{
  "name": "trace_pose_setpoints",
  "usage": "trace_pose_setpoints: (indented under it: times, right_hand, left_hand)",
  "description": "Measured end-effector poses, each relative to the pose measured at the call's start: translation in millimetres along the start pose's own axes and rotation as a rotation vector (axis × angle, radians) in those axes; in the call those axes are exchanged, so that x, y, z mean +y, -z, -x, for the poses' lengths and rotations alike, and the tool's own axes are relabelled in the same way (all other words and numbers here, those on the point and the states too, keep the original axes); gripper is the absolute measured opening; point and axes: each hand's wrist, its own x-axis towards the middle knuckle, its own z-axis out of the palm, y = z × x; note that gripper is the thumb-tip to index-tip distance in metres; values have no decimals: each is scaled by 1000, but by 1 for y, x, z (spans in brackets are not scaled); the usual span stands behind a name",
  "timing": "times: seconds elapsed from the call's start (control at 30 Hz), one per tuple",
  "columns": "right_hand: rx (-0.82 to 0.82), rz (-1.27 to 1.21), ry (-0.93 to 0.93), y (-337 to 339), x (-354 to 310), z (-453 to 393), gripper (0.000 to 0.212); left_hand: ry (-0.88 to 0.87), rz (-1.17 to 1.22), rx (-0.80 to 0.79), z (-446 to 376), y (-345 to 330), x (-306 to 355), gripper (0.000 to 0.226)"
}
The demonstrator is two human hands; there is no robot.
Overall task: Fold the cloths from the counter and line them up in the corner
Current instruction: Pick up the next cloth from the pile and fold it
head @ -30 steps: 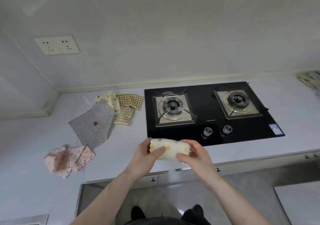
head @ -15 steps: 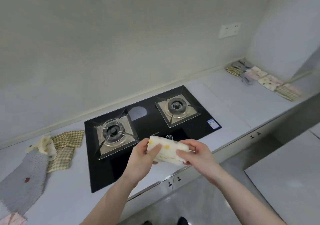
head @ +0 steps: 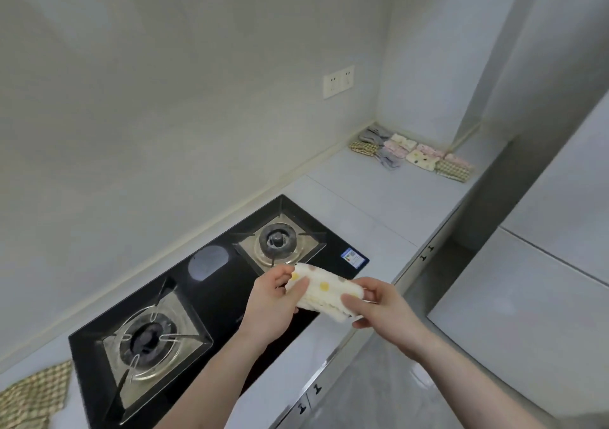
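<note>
A folded white cloth with yellow dots [head: 324, 291] is held in the air above the stove's front right edge. My left hand [head: 273, 303] grips its left end and my right hand [head: 382, 310] grips its right end. Several folded cloths [head: 412, 151] lie lined up in the far right corner of the counter. An unfolded checked cloth [head: 33, 395] lies on the counter at the bottom left edge of the view.
A black two-burner gas stove [head: 211, 296] is set into the white counter [head: 369, 204]. A wall socket [head: 337, 80] sits above the corner. Cabinet fronts with small handles [head: 425, 254] run below the counter edge. A grey wall stands at the right.
The view has swung right: the unfolded cloths at the left have mostly left the view and the corner row has come closer. Both hands still hold the folded cloth.
</note>
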Motion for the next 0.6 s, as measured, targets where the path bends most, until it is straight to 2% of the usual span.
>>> trace_pose_setpoints:
  times: [0.2, 0.4, 0.6]
  right_hand:
    - [108, -44, 22, 25, -12, -29, 18]
    - [143, -15, 53, 52, -34, -79, 15]
    - [187, -41, 14, 100, -42, -162, 14]
  left_hand:
    - [-9, -131, -35, -51, -15, 14, 21]
    - [-14, -205, -8, -107, -32, 26, 24]
    - [10, -146, 49, -176, -71, 34, 10]
